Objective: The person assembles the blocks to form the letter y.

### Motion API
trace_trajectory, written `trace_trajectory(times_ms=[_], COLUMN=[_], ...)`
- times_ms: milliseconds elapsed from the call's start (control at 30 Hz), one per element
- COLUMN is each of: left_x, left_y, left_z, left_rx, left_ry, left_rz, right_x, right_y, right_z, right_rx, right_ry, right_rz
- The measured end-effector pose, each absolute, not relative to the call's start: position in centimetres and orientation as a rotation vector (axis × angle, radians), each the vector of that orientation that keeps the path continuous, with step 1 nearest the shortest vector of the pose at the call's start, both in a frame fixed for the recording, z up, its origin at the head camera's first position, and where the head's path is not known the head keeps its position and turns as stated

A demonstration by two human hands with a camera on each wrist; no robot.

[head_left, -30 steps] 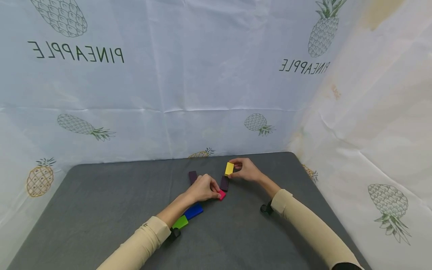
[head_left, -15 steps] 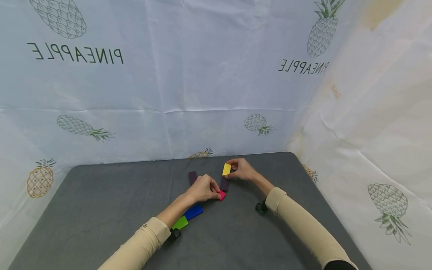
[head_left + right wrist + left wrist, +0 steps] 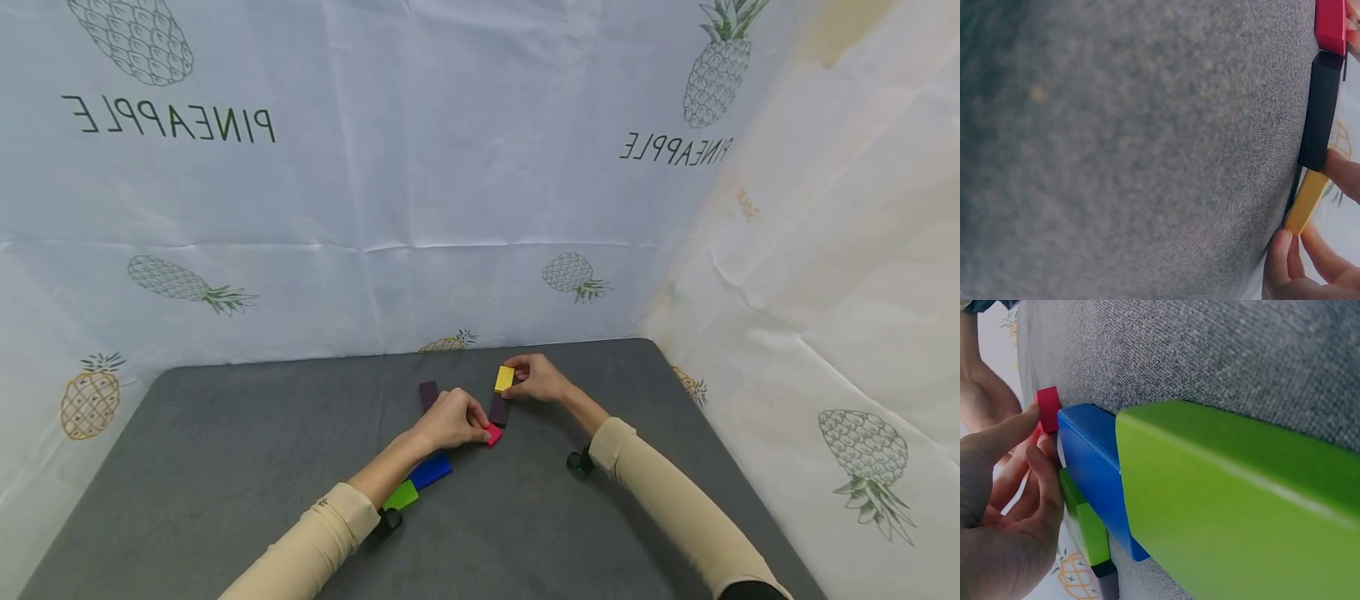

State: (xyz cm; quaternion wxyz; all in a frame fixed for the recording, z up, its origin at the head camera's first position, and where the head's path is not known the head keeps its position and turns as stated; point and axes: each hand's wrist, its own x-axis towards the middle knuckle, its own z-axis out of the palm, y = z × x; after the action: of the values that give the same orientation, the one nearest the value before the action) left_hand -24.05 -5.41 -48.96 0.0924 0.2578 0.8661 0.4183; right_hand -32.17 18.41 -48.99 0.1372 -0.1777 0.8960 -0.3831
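Note:
My left hand pinches a small red block between thumb and fingers at the table's middle. A black block runs back from the red one, its end at the red block in the right wrist view. My right hand holds a yellow block at the black block's far end, thumb on the near side and fingers at the far end. Below my left wrist lie a blue block and a light green block, end to end. Part of the row is hidden behind my left hand.
Behind my left hand lies a dark purple block. The left wrist view also shows a second green block beyond the blue one. The grey table ends at the back against a pineapple-print cloth.
My right hand has moved slightly left and down with the yellow block, bringing it in line with the black block. My left hand stays on the red block.

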Motion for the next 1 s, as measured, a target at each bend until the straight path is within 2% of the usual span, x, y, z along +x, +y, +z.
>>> trace_trajectory(times_ms=[233,1000], left_x=[-24.03,-23.94], left_y=[-5.38,-5.41], left_z=[-48.93,-49.02], left_rx=[0.766,0.731], left_ry=[2.575,2.574], left_rz=[1.245,1.235], right_x=[-32.35,-32.38], right_y=[18.38,18.69], right_z=[-49.04,-48.94], right_rx=[-0.454,-0.501], right_ry=[2.542,2.555], right_rz=[-1.150,-1.114])
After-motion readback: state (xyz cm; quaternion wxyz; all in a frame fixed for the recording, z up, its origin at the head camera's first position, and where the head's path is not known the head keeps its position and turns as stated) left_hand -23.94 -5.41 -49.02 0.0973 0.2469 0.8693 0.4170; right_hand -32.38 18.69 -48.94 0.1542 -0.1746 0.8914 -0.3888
